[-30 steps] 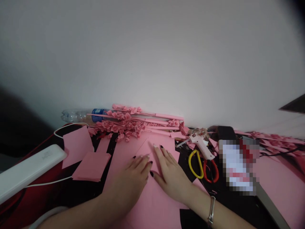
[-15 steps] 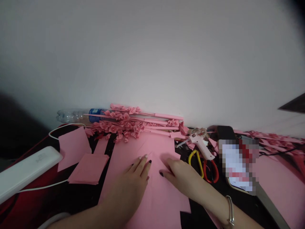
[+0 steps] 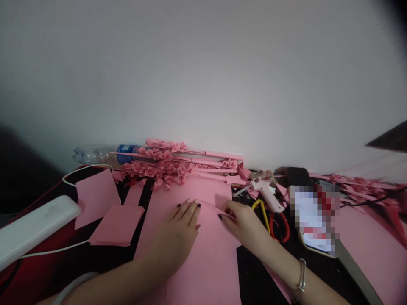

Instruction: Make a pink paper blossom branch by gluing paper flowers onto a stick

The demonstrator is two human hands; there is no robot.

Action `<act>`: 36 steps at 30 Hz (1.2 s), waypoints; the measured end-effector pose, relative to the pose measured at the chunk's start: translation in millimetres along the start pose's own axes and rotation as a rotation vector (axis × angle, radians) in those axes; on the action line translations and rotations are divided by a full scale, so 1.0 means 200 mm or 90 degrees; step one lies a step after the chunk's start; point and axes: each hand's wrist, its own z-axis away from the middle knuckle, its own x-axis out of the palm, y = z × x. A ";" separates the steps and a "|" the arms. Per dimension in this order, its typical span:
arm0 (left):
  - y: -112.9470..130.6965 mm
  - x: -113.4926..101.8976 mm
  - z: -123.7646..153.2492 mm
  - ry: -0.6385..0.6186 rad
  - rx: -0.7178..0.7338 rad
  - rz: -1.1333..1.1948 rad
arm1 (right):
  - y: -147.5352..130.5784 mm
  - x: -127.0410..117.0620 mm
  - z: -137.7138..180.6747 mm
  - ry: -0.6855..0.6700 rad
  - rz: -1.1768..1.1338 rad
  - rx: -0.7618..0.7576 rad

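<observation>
A large pink paper sheet (image 3: 206, 258) lies on the dark table in front of me. My left hand (image 3: 176, 237) rests flat on it with fingers stretched out, pressing it down. My right hand (image 3: 243, 224) is closed in a pinch on the sheet's right edge, lifting a fold of it slightly. A silver bracelet (image 3: 299, 277) sits on my right wrist.
A stack of pink paper squares (image 3: 117, 224) and a loose pink sheet (image 3: 93, 195) lie at left. Pink paper flowers on sticks (image 3: 171, 163) and a plastic bottle (image 3: 101, 153) lie by the wall. A glue gun (image 3: 265, 190), yellow and red scissors (image 3: 273, 218), a white device (image 3: 32, 228) surround.
My right hand has gone from lying flat on the sheet to pinching its right edge and lifting it. My left hand stayed pressed on the paper.
</observation>
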 end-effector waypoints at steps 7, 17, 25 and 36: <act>0.01 -0.01 0.00 0.046 -0.002 -0.027 | -0.02 0.05 0.16 0.062 0.077 -0.187; 0.02 -0.04 0.00 0.029 -0.035 -0.020 | 0.01 0.13 0.22 0.061 0.128 -0.233; 0.02 -0.04 0.00 0.012 -0.038 -0.027 | -0.02 0.15 0.24 0.069 0.184 -0.280; 0.02 -0.04 0.01 0.027 -0.062 -0.002 | -0.06 0.20 0.27 0.078 0.222 -0.297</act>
